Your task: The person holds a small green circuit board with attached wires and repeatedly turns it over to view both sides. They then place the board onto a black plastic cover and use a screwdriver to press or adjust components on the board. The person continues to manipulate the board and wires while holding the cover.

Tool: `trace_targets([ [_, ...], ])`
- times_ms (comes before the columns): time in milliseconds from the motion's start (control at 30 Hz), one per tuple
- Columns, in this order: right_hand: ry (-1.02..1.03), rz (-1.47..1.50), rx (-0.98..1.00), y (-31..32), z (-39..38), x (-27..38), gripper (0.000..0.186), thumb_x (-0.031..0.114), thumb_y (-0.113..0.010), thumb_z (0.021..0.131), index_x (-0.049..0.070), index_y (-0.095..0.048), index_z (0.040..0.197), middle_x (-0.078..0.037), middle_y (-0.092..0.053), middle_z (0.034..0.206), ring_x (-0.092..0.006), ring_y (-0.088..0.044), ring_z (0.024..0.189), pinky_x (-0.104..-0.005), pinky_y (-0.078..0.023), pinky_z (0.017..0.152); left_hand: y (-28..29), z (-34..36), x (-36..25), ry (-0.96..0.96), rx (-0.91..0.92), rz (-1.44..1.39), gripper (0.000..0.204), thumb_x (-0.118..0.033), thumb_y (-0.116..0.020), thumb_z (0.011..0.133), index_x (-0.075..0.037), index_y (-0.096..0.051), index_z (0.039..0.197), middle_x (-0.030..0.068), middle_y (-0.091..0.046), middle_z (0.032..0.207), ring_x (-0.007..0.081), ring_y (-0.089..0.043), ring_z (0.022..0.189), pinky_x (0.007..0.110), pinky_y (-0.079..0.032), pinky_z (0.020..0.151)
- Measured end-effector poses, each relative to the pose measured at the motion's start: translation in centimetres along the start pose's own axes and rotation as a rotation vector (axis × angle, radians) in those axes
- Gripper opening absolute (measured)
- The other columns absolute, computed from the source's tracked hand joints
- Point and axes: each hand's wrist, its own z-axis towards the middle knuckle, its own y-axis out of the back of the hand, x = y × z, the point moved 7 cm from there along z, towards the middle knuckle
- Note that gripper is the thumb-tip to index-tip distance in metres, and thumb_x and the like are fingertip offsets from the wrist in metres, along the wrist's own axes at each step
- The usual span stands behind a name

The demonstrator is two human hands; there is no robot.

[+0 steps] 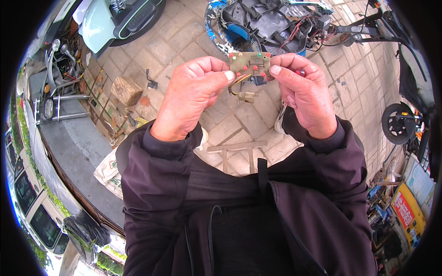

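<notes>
A small circuit board point(248, 63) with several red and green LEDs is held up in front of me. My left hand point(195, 92) pinches its left edge between thumb and fingers. At the right edge, my right hand point(301, 89) grips it the same way, and something small and red shows among those fingers. Yellow and dark wires run down from the board to a pale plastic connector point(247, 97), which hangs loose between the hands. Behind the board, a dark part is mostly hidden.
Blue-and-black vehicle body panels point(262, 23) with loose red wires lie on the paving ahead. A wooden block point(126, 91) rests at the left, near a grey platform point(78, 142). A light green scooter part point(99, 27) stands far left. A wheel point(399, 123) is at the right.
</notes>
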Motion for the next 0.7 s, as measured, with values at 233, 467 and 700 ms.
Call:
trace_targets([
  [233, -0.006, 0.016, -0.001, 0.25, 0.21, 0.16, 0.027, 0.025, -0.064, 0.098, -0.001, -0.071, 0.103, -0.01, -0.07, 0.08, -0.0019, -0.04, 0.048, -0.0193, -0.027, 0.042, -0.03, 0.11, -0.48, -0.211, 0.06, 0.053, 0.014, -0.007, -0.067, 0.095, 0.002, -0.066, 0.106, -0.0035, -0.063, 0.081, -0.0013, -0.044, 0.061, 0.017, -0.032, 0.053],
  [467, -0.12, 0.067, 0.023, 0.31, 0.18, -0.52, 0.029, 0.027, -0.063, 0.098, -0.001, -0.071, 0.103, -0.012, -0.071, 0.082, -0.0026, -0.039, 0.045, -0.0192, -0.025, 0.041, 0.38, 0.32, -0.15, -0.317, 0.052, 0.173, 0.016, -0.001, -0.068, 0.095, 0.004, -0.068, 0.11, 0.0021, -0.071, 0.097, 0.0039, -0.061, 0.086, 0.018, -0.048, 0.076],
  [700, -0.16, 0.143, 0.053, 0.27, 0.09, -0.55, 0.02, 0.019, -0.062, 0.095, 0.0, -0.07, 0.099, -0.008, -0.07, 0.083, -0.0026, -0.038, 0.045, -0.0206, -0.026, 0.041, 0.37, -0.08, -0.82, -0.368, 0.035, 0.234, 0.016, -0.001, -0.068, 0.095, 0.003, -0.068, 0.111, -0.0003, -0.071, 0.093, 0.0018, -0.058, 0.081, 0.017, -0.045, 0.071],
])
